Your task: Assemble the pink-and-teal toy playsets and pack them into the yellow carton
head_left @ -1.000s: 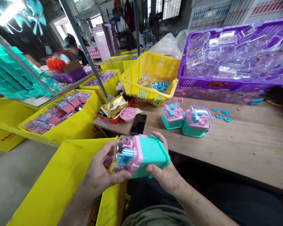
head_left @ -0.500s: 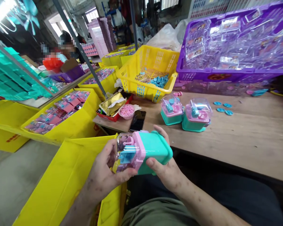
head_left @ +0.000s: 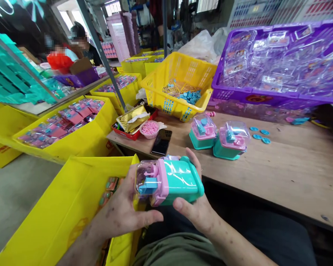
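Note:
Between my two hands lies a toy box [head_left: 180, 181] on its side, with a teal base, a pink rim and a clear dome over small pink and blue parts. My left hand [head_left: 124, 207] grips the dome end, its thumb stretched along the lower side. At the teal end, my right hand [head_left: 195, 207] holds the base, thumb in front and fingers behind. Two similar toy boxes, a nearer one [head_left: 229, 142] and a farther one [head_left: 202, 133], stand upright on the wooden table [head_left: 280, 173]. Several blue discs [head_left: 257, 136] lie to their right.
A yellow bin [head_left: 44, 207] with packed toys inside stands below my left arm. On the table are a phone [head_left: 161, 142], a bowl of pink beads [head_left: 150, 129], a yellow basket [head_left: 180, 107] with blue parts and a purple crate [head_left: 238, 92] of clear pieces. People sit at back left.
The toy box has rolled slightly in my hands, showing more of its teal side. My left thumb has come off the pink rim. The view has shifted, revealing toys inside the yellow bin.

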Action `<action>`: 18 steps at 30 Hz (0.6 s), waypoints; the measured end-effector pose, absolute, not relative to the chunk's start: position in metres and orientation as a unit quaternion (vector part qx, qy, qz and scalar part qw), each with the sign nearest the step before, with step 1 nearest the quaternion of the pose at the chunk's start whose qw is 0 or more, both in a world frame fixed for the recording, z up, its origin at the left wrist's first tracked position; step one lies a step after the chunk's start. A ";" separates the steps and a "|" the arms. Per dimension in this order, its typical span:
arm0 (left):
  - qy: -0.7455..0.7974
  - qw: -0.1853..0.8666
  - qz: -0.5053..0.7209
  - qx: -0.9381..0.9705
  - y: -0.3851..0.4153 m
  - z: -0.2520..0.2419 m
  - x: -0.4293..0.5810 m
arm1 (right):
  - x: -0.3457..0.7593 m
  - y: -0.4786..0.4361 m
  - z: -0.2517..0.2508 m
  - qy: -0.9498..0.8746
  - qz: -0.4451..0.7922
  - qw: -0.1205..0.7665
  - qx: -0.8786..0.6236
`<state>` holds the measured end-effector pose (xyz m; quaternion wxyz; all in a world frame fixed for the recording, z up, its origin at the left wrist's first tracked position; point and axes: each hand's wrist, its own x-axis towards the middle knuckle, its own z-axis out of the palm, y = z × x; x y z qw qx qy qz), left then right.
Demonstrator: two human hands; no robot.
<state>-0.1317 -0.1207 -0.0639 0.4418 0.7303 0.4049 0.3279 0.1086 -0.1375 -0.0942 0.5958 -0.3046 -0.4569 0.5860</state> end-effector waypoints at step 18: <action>0.341 0.408 0.464 0.709 -0.173 -0.063 -0.138 | 0.108 -0.157 -0.119 -0.562 0.583 0.496 -0.315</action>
